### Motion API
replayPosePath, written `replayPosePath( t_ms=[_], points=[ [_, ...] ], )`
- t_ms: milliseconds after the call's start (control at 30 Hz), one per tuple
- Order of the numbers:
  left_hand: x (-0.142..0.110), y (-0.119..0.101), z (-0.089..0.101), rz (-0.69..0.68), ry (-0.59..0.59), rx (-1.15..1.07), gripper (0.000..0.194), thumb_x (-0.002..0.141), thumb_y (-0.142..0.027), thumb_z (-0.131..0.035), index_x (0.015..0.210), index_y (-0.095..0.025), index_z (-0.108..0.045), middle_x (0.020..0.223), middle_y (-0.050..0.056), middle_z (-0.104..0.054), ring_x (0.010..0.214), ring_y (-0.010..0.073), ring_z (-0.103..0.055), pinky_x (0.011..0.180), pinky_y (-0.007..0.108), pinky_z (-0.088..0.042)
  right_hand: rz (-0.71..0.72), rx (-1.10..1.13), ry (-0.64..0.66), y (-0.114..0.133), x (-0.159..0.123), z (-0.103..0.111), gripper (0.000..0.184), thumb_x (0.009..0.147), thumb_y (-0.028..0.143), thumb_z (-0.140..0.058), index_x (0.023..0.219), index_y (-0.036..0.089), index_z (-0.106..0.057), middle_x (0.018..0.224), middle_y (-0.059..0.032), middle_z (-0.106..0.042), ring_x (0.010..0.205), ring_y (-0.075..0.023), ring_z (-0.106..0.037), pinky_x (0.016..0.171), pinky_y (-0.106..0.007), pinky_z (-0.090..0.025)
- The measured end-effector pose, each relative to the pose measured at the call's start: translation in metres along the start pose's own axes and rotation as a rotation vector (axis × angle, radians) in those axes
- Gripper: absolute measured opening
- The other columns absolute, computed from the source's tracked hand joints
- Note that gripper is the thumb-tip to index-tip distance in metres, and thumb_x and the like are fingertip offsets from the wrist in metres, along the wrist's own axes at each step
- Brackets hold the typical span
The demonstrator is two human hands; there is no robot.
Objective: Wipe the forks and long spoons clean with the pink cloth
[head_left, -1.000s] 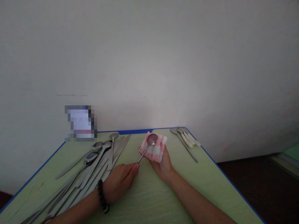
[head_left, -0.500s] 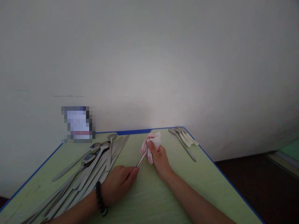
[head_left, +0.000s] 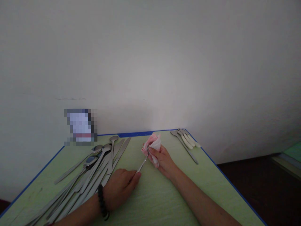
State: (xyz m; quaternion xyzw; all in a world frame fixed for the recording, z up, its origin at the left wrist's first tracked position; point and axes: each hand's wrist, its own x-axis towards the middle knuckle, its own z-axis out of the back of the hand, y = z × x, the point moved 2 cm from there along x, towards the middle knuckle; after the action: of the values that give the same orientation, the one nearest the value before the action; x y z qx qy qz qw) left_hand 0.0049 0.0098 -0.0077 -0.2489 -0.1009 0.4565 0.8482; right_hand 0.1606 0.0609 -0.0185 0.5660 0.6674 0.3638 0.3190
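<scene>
My left hand (head_left: 122,188) is closed round the handle of a metal spoon (head_left: 142,164), which slants up and away to the right. A pink and white cloth (head_left: 154,149) wraps the spoon's head, so most of the bowl is hidden. My right hand (head_left: 164,161) pinches the cloth against that end, thumb on top. Beyond my left forearm lies a spread of metal spoons (head_left: 107,147) and table knives (head_left: 124,147), handles toward me. Right of my right hand, a single metal spoon (head_left: 184,147) lies beside several white-handled utensils (head_left: 188,142).
The green table (head_left: 150,201) has a blue rim and stands against a pale wall (head_left: 150,69). At its back left corner a blurred-out, screen-like object (head_left: 81,125) leans by the wall. Dark floor (head_left: 254,185) shows past the right edge.
The right hand has shifted slightly, and the cloth is folded differently round the spoon's head. The left hand keeps its hold on the handle. The whole view has tipped a little.
</scene>
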Motion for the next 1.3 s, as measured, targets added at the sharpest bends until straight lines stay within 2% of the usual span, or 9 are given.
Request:
replayPosePath(
  t_ms=[67,200,300,600,800,1033,1300],
  points=[
    [-0.0006,0.0001,-0.0003,-0.004,0.002,0.002,0.042,0.092,-0.037,-0.020,0.058,-0.019,-0.039,0.052,-0.003,-0.036,0.048,0.0120,-0.038,0.052,0.023,-0.028,0.004,-0.016,0.018,-0.0008,0.0002,0.0003,0.019,0.065,0.025,-0.071,0.079,0.017,-0.061,0.066,0.0018,-0.060,0.053,-0.0072,-0.050,0.050,-0.018,-0.040],
    [-0.0009,0.0005,-0.0006,-0.021,0.001,0.008,0.043,0.092,-0.037,-0.021,0.059,-0.019,-0.040,0.052,-0.003,-0.038,0.049,0.0122,-0.040,0.052,0.023,-0.029,-0.002,0.023,0.031,-0.0010,-0.0002,-0.0006,0.021,0.065,0.025,-0.072,0.081,0.018,-0.060,0.076,-0.0002,-0.063,0.068,-0.0106,-0.058,0.067,-0.022,-0.046],
    [-0.0008,0.0007,-0.0007,-0.022,0.000,0.007,0.044,0.092,-0.037,-0.020,0.058,-0.019,-0.041,0.052,-0.003,-0.038,0.048,0.0119,-0.040,0.052,0.023,-0.029,-0.013,0.024,0.032,-0.0009,-0.0007,-0.0017,0.019,0.065,0.025,-0.071,0.079,0.018,-0.061,0.075,-0.0008,-0.064,0.069,-0.0115,-0.059,0.073,-0.025,-0.047],
    [-0.0003,-0.0006,0.0012,-0.019,0.006,0.008,0.045,0.092,-0.041,-0.023,0.058,-0.019,-0.043,0.051,-0.003,-0.039,0.047,0.0119,-0.041,0.051,0.022,-0.029,-0.006,0.028,0.010,-0.0031,0.0009,-0.0022,0.022,0.065,0.029,-0.072,0.081,0.018,-0.061,0.074,-0.0001,-0.064,0.069,-0.0120,-0.060,0.072,-0.026,-0.047],
    [0.0008,-0.0021,0.0035,-0.013,0.020,-0.026,0.041,0.092,-0.041,-0.024,0.066,-0.019,-0.047,0.057,-0.001,-0.049,0.052,0.0130,-0.048,0.054,0.021,-0.033,-0.014,0.079,-0.121,-0.0052,0.0037,-0.0003,0.026,0.064,0.036,-0.072,0.077,0.016,-0.061,0.069,0.0003,-0.064,0.060,-0.0104,-0.057,0.062,-0.024,-0.045],
    [-0.0002,-0.0005,0.0020,-0.003,0.012,-0.040,0.040,0.093,-0.041,-0.023,0.070,-0.020,-0.048,0.059,-0.002,-0.054,0.055,0.0132,-0.052,0.056,0.021,-0.033,0.028,0.219,-0.184,-0.0020,0.0081,0.0012,0.029,0.064,0.042,-0.071,0.077,0.017,-0.063,0.074,-0.0017,-0.067,0.069,-0.0128,-0.061,0.072,-0.027,-0.048],
    [0.0005,-0.0009,0.0017,-0.010,-0.005,-0.029,0.037,0.092,-0.041,-0.028,0.070,-0.020,-0.049,0.056,-0.003,-0.052,0.052,0.0123,-0.048,0.052,0.021,-0.030,0.034,0.186,-0.178,-0.0021,0.0076,0.0014,0.031,0.065,0.045,-0.069,0.078,0.018,-0.062,0.076,-0.0026,-0.067,0.069,-0.0142,-0.062,0.067,-0.027,-0.048]
  ],
)
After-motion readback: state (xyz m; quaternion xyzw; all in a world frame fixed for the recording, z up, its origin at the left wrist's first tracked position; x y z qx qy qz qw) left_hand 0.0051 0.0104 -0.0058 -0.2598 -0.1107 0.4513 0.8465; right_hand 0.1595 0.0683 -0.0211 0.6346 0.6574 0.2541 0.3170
